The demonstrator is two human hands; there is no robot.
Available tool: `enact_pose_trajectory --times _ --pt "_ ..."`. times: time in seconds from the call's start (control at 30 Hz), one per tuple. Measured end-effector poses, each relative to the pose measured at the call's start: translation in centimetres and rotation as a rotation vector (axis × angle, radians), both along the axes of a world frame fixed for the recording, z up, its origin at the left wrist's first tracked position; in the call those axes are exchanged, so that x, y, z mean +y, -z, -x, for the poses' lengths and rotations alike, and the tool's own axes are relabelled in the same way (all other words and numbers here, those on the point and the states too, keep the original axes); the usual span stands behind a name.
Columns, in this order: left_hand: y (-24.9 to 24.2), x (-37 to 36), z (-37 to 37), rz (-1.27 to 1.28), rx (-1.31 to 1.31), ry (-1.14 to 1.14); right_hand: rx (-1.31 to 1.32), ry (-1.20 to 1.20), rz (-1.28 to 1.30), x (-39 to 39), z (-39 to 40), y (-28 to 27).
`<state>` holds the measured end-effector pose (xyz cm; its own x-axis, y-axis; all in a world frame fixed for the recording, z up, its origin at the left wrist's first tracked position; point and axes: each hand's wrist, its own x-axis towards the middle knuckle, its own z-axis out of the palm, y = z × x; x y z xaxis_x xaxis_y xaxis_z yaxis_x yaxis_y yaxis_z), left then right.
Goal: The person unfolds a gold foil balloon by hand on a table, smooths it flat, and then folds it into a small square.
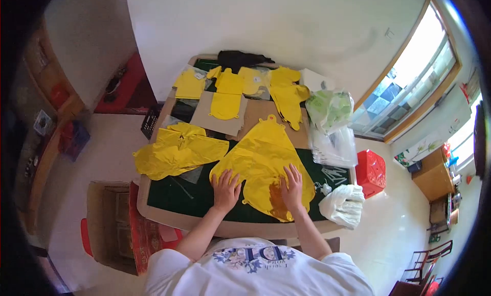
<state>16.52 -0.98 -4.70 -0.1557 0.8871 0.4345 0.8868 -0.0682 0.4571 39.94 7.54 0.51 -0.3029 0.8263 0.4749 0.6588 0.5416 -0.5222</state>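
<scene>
A large flat yellow foil balloon point(266, 158) lies spread on the table in front of me, with small tabs along its edge. My left hand point(226, 189) rests on its left edge, fingers spread. My right hand point(292, 187) lies flat on its lower right part, fingers stretched out, beside a dark brownish reflection or patch. Left of it is a crumpled yellow foil piece point(176, 150). Farther back lie a folded yellow foil piece point(226, 105) on cardboard and another long yellow foil piece point(287, 94).
The table point(171, 214) has a dark green top. At its right are clear plastic bags point(335, 147), a green-printed bag point(330, 109) and a white bag point(342, 206). A red stool point(372, 173) stands to the right, an open cardboard box point(110, 219) to the left. Black cloth point(240, 59) lies behind.
</scene>
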Motion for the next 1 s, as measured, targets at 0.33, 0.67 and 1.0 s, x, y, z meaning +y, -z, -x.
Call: enact_pose_trajectory --times 0.33,0.67,1.0 --pt "-5.5 11.3 7.2 -0.067 0.179 0.045 0.11 0.059 0.1 -7.7 -1.9 0.7" --pt "-4.7 17.9 11.6 0.116 0.365 0.178 0.125 0.067 0.094 -8.4 -1.6 -0.2" --pt "-4.6 17.6 11.5 0.098 0.322 0.172 0.107 0.051 0.106 -7.9 -1.1 0.1"
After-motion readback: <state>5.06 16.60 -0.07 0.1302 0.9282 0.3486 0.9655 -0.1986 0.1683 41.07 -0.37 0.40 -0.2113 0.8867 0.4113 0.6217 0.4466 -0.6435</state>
